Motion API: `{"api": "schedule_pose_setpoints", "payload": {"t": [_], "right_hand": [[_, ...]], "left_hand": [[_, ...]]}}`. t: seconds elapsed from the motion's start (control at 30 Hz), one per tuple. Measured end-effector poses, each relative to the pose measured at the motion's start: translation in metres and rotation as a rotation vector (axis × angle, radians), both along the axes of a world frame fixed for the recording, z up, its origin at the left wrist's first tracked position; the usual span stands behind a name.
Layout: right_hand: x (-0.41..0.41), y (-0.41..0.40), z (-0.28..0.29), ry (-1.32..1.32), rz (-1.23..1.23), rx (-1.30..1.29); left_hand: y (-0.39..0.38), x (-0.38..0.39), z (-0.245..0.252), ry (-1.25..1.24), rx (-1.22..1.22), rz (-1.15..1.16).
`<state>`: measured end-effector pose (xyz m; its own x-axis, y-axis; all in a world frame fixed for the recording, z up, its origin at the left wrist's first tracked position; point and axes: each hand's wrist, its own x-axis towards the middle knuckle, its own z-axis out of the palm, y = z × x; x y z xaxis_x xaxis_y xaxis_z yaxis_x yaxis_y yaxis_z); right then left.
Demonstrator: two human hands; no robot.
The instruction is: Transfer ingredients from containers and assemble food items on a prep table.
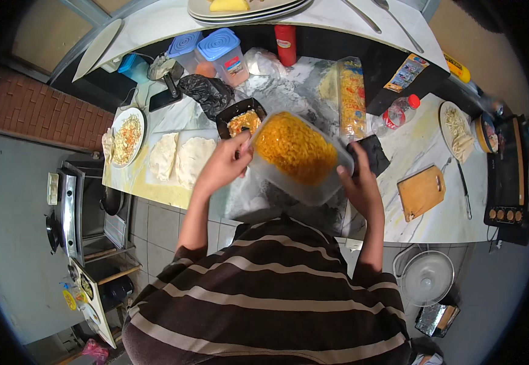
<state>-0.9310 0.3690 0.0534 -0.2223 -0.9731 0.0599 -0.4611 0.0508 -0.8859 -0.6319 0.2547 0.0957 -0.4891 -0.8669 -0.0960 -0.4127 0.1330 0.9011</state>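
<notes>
Between my hands is a clear plastic container [297, 153] with orange-yellow pasta-like pieces inside, held tilted over the floury worktop. My left hand [229, 163] grips its upper left corner. My right hand [364, 185] is at its right end, fingers bent around the edge. Just behind my left hand stands a black square bowl [222, 119] with a chopped orange and white mixture. Two pieces of flattened dough [194, 157] lie to the left on a pale sheet. A black flat object [376, 155] lies partly behind my right hand.
Farther left is a plate of shredded food [141, 132]. Blue-lidded tubs [223, 54], a black plastic bag [207, 93] and a red bottle [285, 45] stand behind. At right are a long pasta packet [352, 96], plastic bottle [399, 113], wooden board [422, 191] and knife [464, 187].
</notes>
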Motion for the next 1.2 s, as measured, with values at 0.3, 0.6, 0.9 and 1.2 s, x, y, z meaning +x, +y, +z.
{"api": "schedule_pose_setpoints", "payload": {"t": [0.3,0.6,0.9,1.2], "right_hand": [[0.008,0.012,-0.027,-0.035,0.233,0.302],[0.030,0.010,-0.021,-0.142,-0.088,0.152],[0.049,0.009,-0.004,-0.090,-0.005,0.137],[0.044,0.003,-0.035,0.079,-0.011,0.157]], "left_hand": [[-0.044,-0.031,-0.026,0.086,0.110,-0.093],[0.056,-0.049,-0.058,-0.137,0.001,0.078],[0.062,-0.047,-0.049,0.013,0.132,0.252],[0.058,-0.048,-0.063,0.097,0.139,0.217]]}}
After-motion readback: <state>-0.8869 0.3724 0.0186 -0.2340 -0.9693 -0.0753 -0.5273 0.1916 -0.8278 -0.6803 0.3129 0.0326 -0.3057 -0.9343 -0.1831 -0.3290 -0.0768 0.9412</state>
